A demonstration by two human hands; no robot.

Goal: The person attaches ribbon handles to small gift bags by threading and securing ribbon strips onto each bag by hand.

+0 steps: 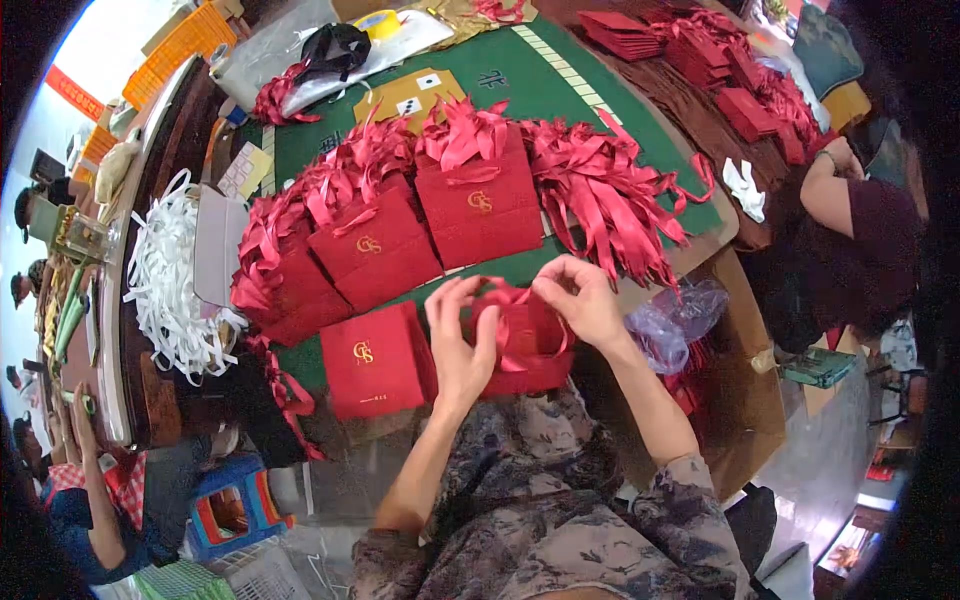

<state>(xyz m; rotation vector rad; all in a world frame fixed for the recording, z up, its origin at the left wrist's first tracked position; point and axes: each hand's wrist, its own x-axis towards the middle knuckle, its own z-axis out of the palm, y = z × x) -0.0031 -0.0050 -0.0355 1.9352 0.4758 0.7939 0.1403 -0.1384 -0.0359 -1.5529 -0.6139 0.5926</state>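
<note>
Close to my body, at the table's near edge, is a small red paper bag [530, 375] with a loop of red ribbon [517, 357] on its front. My right hand [585, 305] is closed in a pinch on red ribbon above the bag's top. On the bag's left side, my left hand [462, 340] has its fingers curved and apart, with the fingertips beside the ribbon. What lies behind those fingertips is partly hidden. Left of that hand lies a stack of flat red paper bags [365, 370] with a gold emblem on the top one.
Red bags [480, 205] with heaped ribbon handles stand across the green table [560, 70]. A box of white ribbons [165, 280] is at left, a cardboard box [745, 400] at right, with a clear plastic bag [680, 325] beside it. Another person [850, 240] sits at right.
</note>
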